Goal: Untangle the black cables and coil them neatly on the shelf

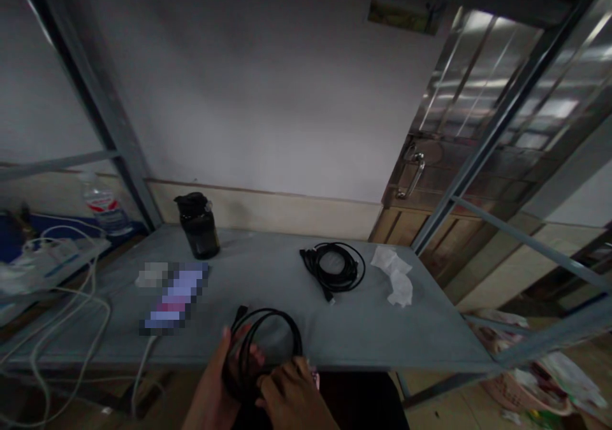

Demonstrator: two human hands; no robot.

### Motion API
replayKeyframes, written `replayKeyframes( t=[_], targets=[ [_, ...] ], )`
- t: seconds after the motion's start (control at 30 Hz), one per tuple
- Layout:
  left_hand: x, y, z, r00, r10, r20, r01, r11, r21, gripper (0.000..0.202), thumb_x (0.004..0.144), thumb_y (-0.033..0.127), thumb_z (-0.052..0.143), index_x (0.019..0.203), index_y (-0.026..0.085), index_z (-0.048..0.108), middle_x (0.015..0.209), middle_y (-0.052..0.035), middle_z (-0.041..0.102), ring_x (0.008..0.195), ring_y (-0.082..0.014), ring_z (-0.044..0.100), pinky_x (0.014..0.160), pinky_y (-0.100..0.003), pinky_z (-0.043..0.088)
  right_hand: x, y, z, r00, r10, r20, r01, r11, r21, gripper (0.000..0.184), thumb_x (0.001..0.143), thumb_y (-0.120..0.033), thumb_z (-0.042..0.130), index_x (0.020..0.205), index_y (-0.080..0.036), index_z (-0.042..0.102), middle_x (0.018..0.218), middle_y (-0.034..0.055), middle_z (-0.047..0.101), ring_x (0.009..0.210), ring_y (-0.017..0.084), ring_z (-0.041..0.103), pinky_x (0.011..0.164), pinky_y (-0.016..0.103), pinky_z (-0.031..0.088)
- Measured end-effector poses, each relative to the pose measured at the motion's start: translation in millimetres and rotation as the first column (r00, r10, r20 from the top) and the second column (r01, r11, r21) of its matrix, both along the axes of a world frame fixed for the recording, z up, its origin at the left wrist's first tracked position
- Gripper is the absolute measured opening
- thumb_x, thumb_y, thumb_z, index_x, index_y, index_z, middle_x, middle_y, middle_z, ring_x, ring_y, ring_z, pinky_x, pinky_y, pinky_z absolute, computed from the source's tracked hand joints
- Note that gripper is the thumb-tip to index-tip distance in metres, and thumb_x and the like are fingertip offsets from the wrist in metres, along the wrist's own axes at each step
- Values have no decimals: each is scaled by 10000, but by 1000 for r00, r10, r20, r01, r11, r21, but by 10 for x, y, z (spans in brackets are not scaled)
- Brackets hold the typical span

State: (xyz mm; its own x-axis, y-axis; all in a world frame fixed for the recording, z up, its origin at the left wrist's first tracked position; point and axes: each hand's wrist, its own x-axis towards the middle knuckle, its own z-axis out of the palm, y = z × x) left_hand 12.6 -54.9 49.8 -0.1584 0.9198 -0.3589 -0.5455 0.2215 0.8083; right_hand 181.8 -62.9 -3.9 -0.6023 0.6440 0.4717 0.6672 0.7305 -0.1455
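Note:
A looped black cable (268, 313) is held between my two hands at the front edge of the grey table (354, 337). My left hand (234, 360) grips the left side of the loops, its fingers curled round them, with a black plug end sticking up above the thumb. On the right side of the coil, my right hand (289, 385) has its fingers closed on the strands low down. Farther back on the tabletop lies a second coiled black cable (335, 267) with its connector ends showing. Crumpled white tissue (394, 274) lies to the right of that coil.
A dark bottle (198, 226) stands at the back left, near a blurred-out phone (176, 296) with a white cord. White cables and a clear water bottle (105, 204) are at far left. Metal posts frame the table. A pink basket (530, 392) sits on the floor at right.

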Motion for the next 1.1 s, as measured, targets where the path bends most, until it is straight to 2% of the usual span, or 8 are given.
replayKeyframes(
  t=[0.1,0.17,0.33,0.47,0.57,0.7,0.87,1.1],
  targets=[
    [-50,288,155,1000,11,20,-12,998,59,711,673,652,1033,1163,202,785,626,82,525,491,-120,488,507,-275,473,15,188,198,993,104,50,-106,994,37,323,1039,-478,845,1125,-211,685,1029,36,802,1023,258,775,1022,440,618],
    [-151,574,245,987,19,-159,1,993,122,767,602,590,1065,1171,182,753,575,118,457,456,-107,406,475,-264,374,17,426,361,990,115,85,-118,992,32,302,1066,-462,816,1147,-203,682,1046,39,802,1056,257,770,1046,443,608],
    [-539,1263,195,658,235,-715,-66,964,256,788,775,646,833,1376,170,652,748,-5,697,686,-293,695,707,-444,594,258,1193,632,999,-12,42,10,999,46,241,1065,-190,771,1291,-220,695,1285,72,776,1238,260,728,1159,476,558],
    [-659,1424,-83,443,351,-825,-82,932,352,847,893,650,670,1564,151,539,1295,-195,765,1268,-428,755,1142,-630,585,762,1582,481,948,-314,-59,318,945,74,591,1016,-274,812,1558,-165,601,1519,212,665,1383,390,648,1185,604,534],
    [-604,1389,-254,293,392,-872,-35,916,400,876,974,680,596,1658,146,477,1699,-259,524,1646,-449,464,1362,-640,384,1105,1672,244,913,-396,-102,404,910,87,559,1069,-357,729,1566,-140,593,1490,218,672,1373,401,643,1173,628,541],
    [-536,1382,-319,146,415,-898,-36,909,415,811,1013,643,581,1660,161,501,1875,-255,236,1759,-504,181,1386,-724,274,1257,1665,72,903,-406,-137,419,904,88,375,1142,-229,533,1491,-158,653,1403,180,710,1298,340,674,1148,566,560],
    [-546,1394,-233,79,489,-869,55,868,494,668,1006,651,619,1528,234,604,1816,-196,398,1718,-465,320,1392,-707,286,1214,1659,104,891,-445,-95,451,890,65,517,1031,-19,510,1500,-172,666,1391,175,708,1268,332,663,1137,554,547],
    [-428,1293,-210,159,381,-911,377,829,413,483,1048,579,676,1468,341,677,1511,-93,735,1430,-373,691,1287,-594,507,1255,1668,121,883,-453,-124,455,890,-8,588,966,42,473,1485,-163,658,1405,176,704,1312,333,640,1166,556,540]
  ],
)
